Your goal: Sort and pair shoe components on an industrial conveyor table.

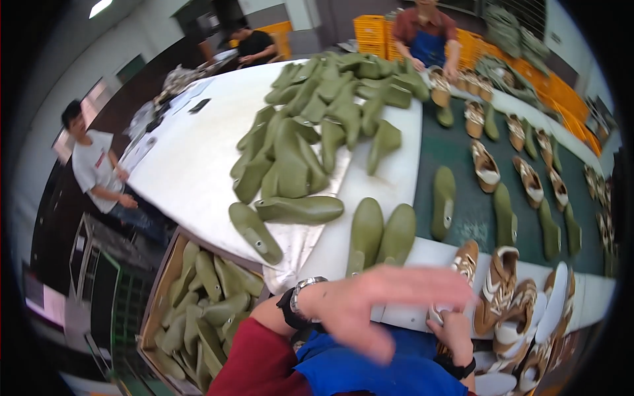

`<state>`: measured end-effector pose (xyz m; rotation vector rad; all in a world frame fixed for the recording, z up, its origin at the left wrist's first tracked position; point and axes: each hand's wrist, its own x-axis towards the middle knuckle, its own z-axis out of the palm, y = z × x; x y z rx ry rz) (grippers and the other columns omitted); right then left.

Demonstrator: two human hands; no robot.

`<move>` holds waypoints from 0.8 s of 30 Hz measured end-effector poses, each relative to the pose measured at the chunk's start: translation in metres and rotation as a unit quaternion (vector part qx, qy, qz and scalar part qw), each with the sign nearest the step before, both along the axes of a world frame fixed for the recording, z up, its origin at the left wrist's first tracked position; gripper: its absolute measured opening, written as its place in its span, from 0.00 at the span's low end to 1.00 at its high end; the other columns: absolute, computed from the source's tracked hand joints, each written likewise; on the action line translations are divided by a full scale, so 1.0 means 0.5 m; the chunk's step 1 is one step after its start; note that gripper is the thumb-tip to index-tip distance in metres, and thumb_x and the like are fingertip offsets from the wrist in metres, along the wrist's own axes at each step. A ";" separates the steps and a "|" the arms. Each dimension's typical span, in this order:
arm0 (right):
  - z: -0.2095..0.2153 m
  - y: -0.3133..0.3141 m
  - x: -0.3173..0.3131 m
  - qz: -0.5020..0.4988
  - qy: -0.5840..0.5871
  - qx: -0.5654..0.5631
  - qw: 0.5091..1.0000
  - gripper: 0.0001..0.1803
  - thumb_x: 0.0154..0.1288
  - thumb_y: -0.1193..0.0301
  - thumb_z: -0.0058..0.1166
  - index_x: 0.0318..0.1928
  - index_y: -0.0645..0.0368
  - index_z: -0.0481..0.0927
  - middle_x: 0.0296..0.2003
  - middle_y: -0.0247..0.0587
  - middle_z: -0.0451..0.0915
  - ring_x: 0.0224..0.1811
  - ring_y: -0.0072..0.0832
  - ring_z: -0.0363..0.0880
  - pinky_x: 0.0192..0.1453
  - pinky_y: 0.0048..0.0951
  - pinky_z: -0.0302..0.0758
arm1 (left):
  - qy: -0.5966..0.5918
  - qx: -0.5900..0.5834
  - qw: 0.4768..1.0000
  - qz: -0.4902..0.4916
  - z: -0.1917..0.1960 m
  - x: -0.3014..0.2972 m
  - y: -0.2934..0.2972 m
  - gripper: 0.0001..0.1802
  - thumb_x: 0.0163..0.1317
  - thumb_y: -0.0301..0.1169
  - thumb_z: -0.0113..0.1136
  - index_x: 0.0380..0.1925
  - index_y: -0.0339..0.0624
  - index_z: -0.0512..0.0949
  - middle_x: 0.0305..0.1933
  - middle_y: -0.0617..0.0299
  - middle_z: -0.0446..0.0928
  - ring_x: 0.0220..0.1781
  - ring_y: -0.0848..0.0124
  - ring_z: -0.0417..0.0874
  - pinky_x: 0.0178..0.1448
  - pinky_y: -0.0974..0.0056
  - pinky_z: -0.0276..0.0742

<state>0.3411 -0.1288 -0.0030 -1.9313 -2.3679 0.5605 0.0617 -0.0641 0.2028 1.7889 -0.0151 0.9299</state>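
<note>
My left hand, a watch on its wrist, reaches across in front of me with fingers stretched out and nothing in them; motion smears it slightly. My right hand is closed at the near end of a brown and white sneaker, whose middle my left hand hides. Two green shoe lasts stand side by side on the white table edge just beyond my left hand. Right of my right hand are several more brown sneakers, with pale insoles or soles among them.
Green lasts lie heaped on the white table, and more fill a box at my left. A green conveyor belt carries lasts and shoes in rows. One person works across the belt; another stands at left.
</note>
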 end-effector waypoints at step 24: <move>0.134 0.094 0.010 -0.067 0.173 0.067 0.980 0.15 0.52 0.64 0.63 0.36 0.61 0.79 0.24 0.48 0.78 0.25 0.39 0.79 0.31 0.34 0.74 | 0.354 0.063 0.822 0.441 -0.258 -0.160 0.011 0.25 0.54 0.32 0.62 0.52 0.35 0.71 0.50 0.46 0.73 0.53 0.49 0.73 0.57 0.56 0.70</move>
